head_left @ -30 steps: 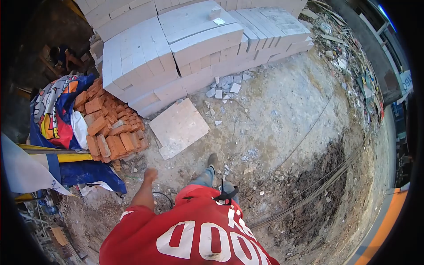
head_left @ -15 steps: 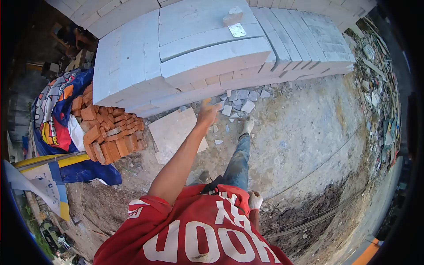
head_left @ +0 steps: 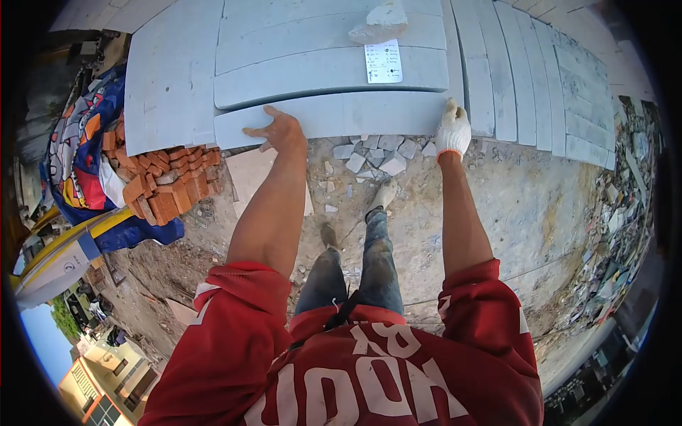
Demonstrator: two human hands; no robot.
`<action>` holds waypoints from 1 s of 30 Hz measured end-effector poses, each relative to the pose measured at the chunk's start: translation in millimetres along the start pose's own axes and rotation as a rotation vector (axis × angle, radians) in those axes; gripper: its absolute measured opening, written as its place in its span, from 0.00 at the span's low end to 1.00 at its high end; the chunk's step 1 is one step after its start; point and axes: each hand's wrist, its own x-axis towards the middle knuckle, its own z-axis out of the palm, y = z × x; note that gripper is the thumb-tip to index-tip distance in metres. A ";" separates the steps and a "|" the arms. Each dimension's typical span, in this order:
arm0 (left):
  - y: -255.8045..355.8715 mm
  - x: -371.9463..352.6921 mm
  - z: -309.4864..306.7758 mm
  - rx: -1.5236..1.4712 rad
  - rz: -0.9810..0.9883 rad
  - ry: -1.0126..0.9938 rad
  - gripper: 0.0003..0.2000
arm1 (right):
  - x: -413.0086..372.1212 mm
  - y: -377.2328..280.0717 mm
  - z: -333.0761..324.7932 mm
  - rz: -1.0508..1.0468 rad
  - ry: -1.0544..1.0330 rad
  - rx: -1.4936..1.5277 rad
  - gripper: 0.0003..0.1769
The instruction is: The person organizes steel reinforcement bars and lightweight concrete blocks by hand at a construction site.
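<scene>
A long pale concrete block (head_left: 355,116) lies along the front edge of the stack, with a dark gap behind it. My bare left hand (head_left: 282,133) touches its front edge left of the middle, fingers spread over the top. At the block's right end is my right hand (head_left: 453,131), in a white knitted glove, its fingers bent around the end; the fingertips are partly hidden. Behind the block, a printed paper sheet (head_left: 383,65) lies under a rough broken chunk (head_left: 380,23).
More pale blocks (head_left: 511,78) stand side by side on the right. Broken pieces (head_left: 393,163) litter the ground by my feet. Red bricks (head_left: 170,192) are piled at left beside a colourful tarp (head_left: 82,160). A flat board (head_left: 249,174) lies below the stack; rubble (head_left: 611,220) lines the right.
Both hands have come up to the front block: the left from in front of the stack, the gloved right from beside my hip. My view has moved closer over the stack.
</scene>
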 end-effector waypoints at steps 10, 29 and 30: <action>10.8 -25.2 -0.1 0.092 0.038 0.202 0.41 | -13.8 -21.8 23.7 0.128 0.220 0.055 0.24; 146.4 4.7 -56.9 0.299 0.216 -0.057 0.42 | -1.2 -34.0 22.5 0.408 0.154 0.042 0.32; 174.5 9.6 -43.1 0.280 0.307 -0.051 0.41 | -9.9 -47.0 15.1 0.413 0.181 -0.021 0.35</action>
